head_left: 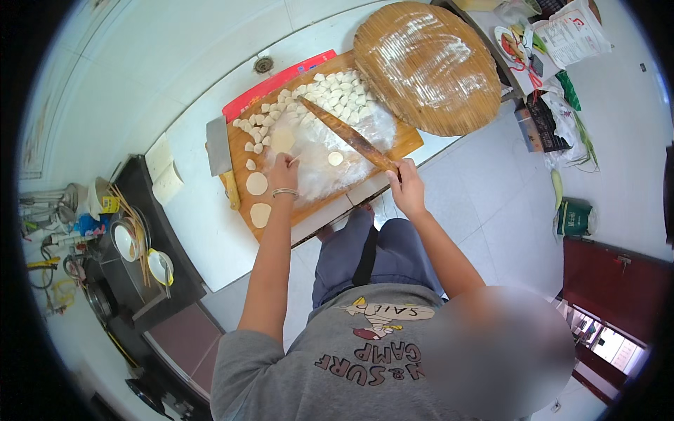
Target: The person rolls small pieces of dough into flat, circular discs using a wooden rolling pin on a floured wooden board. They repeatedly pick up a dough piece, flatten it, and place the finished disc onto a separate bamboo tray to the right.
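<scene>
My right hand (407, 188) is closed around the near end of a long, tapered wooden rolling pin (344, 132). The pin slants up to the left across a floured wooden board (411, 140). At the board's left part, my left hand (283, 172) has its fingers pinched on a thin dough wrapper (283, 139). A small flattened dough round (335, 158) lies on the flour between my hands. Two rolled wrappers, one upper (257, 184) and one lower (260, 215), rest left of my left wrist. Many small dough pieces (344, 95) cover the board's far side.
A cleaver (220, 151) with a yellowish handle lies along the board's left edge. At the far right, a big round floured wooden board (428, 70) overlaps the work board. Bowls (160, 268) and chopsticks stand on the dark counter at left. A green bin (576, 217) stands at right.
</scene>
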`<move>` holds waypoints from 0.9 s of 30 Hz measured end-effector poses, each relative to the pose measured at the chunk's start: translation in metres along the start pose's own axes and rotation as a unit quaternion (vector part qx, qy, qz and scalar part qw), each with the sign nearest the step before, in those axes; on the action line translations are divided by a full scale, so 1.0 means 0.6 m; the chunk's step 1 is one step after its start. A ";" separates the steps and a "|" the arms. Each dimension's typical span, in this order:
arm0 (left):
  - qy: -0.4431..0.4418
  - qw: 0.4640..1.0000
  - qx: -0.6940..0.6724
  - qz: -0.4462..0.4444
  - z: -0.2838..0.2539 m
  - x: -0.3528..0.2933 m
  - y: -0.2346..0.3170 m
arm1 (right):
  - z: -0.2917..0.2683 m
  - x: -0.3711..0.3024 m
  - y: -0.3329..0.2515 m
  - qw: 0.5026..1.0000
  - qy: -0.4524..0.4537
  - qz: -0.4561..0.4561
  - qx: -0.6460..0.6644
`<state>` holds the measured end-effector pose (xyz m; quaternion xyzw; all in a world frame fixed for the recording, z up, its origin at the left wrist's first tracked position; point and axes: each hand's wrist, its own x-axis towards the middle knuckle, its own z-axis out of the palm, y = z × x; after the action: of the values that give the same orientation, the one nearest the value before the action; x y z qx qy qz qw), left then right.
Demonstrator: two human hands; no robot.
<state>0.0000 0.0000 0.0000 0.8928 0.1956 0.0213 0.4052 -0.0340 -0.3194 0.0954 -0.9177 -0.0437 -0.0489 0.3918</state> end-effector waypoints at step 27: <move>0.068 0.989 0.111 -0.064 0.011 0.061 0.013 | -0.024 -0.009 0.021 0.997 0.025 0.050 0.046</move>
<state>0.0378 0.0041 -0.0035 0.9142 0.2808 0.0337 0.2902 -0.0384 -0.3387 0.0954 -0.8982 0.0097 -0.0497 0.4366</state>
